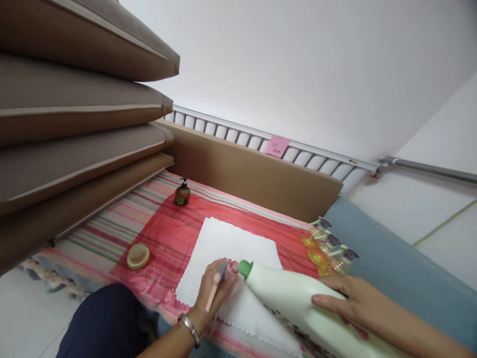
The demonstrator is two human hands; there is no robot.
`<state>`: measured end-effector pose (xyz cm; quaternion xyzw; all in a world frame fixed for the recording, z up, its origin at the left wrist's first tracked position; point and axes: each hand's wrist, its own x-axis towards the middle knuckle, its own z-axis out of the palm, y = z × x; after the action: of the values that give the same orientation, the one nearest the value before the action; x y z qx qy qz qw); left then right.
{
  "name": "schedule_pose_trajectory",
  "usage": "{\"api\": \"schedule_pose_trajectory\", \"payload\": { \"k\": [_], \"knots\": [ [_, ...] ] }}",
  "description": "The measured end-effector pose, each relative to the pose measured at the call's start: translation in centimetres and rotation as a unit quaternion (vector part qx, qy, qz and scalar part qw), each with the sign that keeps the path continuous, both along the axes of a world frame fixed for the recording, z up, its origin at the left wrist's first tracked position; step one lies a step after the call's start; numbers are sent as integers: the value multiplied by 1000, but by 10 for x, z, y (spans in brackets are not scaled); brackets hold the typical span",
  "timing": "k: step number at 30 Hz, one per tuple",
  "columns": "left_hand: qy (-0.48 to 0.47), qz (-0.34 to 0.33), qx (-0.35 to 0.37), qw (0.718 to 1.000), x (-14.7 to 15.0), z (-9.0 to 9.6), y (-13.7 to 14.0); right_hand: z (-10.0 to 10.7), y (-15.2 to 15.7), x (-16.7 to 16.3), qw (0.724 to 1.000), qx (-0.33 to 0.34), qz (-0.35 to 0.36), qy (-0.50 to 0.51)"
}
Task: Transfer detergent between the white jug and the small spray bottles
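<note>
Large pale-green plastic bottle (290, 293) tipped toward small clear pink-mouthed bottle (234, 267)

Both over white scalloped cloth (238, 236); big one crosses its right edge. Right hand (356, 300) wraps big one: probably heavy, squeezable; grip mid-body. Left hand (204, 291) grips small one, likely light, slick, hold below mouth; plus peach-and-grey pump (217, 278). Counts: cloth 1, held bottles 2, pump 1.

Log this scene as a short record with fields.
Left hand: holds a pump head and a small container with a pinkish rim, mostly hidden
Right hand: grips a large pale green bottle, tilted, its green tip close by that rim; contact unclear
Surface: scalloped white cloth on a red sheet
Left of cloth: dark pump bottle, round cream container
Right of cloth: pump bottles with yellow contents
Background: pink note at the radiator
</note>
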<state>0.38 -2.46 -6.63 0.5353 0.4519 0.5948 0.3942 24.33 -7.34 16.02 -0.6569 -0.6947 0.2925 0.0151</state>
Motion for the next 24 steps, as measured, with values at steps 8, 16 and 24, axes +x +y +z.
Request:
{"api": "schedule_pose_trajectory", "payload": {
  "k": [8, 16, 24],
  "knots": [
    [12, -22, -7, 1000, 0, 3, -1, 4, 5, 2, 1000, -5, 10, -7],
    [-28, -16, -16, 999, 1, 1, 1, 7, 8, 1, 1000, 2, 16, -10],
    [-33, -18, -19, 999, 1, 3, 1, 15, 12, -3, 999, 0, 30, -11]
  ]
}}
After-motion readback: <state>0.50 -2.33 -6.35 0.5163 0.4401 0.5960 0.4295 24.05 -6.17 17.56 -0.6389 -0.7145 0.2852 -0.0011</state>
